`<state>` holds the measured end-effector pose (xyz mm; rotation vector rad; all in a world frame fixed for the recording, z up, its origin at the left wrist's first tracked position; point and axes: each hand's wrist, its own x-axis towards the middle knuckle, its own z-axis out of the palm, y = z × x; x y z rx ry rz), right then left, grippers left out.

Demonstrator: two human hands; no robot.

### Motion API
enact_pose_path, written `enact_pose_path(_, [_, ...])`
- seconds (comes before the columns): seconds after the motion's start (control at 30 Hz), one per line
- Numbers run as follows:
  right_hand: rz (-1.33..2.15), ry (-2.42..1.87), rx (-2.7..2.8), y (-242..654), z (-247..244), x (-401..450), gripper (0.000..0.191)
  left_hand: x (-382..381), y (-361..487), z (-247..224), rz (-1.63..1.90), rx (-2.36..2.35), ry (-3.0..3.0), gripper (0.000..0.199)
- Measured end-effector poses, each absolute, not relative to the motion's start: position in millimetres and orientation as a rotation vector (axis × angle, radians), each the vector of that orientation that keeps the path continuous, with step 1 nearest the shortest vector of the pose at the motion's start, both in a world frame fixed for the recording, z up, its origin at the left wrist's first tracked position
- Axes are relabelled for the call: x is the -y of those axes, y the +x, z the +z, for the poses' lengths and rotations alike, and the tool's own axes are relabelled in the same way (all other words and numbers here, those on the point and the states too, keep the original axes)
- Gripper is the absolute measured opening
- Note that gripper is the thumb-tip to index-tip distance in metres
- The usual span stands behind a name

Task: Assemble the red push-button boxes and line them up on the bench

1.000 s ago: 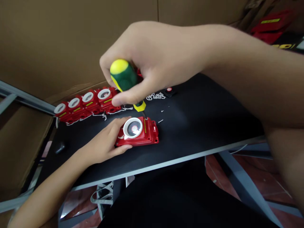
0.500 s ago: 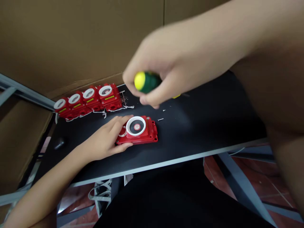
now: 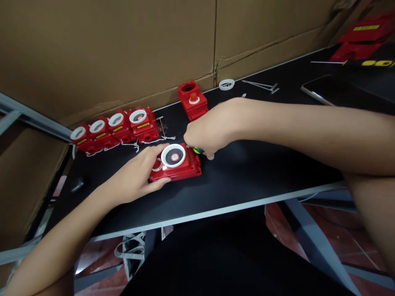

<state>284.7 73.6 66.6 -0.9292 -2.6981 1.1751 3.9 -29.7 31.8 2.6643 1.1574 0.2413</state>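
Head view shows the right hand [image 3: 212, 129], clenched round a screwdriver [image 3: 198, 150], now lowered beside the right end of the red unit [image 3: 185, 170], which the left hand [image 3: 131, 179] grips near-centre, so upright driving seems paused.

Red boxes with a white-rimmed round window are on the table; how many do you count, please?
5: the leftmost box, second box, third box and rightmost box in the row along the cardboard, plus the held box under the left hand. The right arm may hide others.
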Motion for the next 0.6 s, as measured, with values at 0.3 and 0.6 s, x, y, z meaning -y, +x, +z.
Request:
enact_pose_path(0.3, [0.206,-1.088,3.294,289.1,118.5,-47.7,0.021,29.2,5.9,26.6,0.277,-1.304,2.67,0.077])
enact_pose_path(0.6, [0.308,-0.812,3.277,286.3,122.9,-50.6,0.019,29.0,9.6,30.3,0.225,-1.413,2.597,0.081])
